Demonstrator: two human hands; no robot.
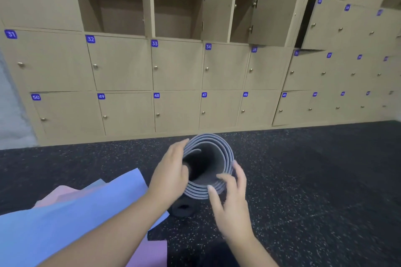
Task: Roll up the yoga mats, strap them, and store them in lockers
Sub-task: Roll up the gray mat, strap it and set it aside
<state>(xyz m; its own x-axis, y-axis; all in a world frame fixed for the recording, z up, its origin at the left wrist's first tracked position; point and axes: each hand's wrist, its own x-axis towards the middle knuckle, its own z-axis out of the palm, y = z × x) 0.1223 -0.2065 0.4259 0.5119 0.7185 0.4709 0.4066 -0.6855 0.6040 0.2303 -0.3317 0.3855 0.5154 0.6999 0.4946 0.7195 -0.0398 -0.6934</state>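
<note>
Both hands sit at lower centre. The left hand (171,169) grips the rolled grey mat (209,191), thumb inside its open end; the right hand (231,199) touches the rim with spread fingers. The roll's long axis points away from the camera, toward the floor (303,180). A blue mat (76,212) lies unrolled at lower left. Three lockers (173,4) at the top stand open, nothing visible inside.

We are in a gym or studio locker area: numbered wooden lockers (175,65) line the wall, speckled rubber flooring (314,180) covers the ground, and unrolled yoga mats (71,217) lie there.
</note>
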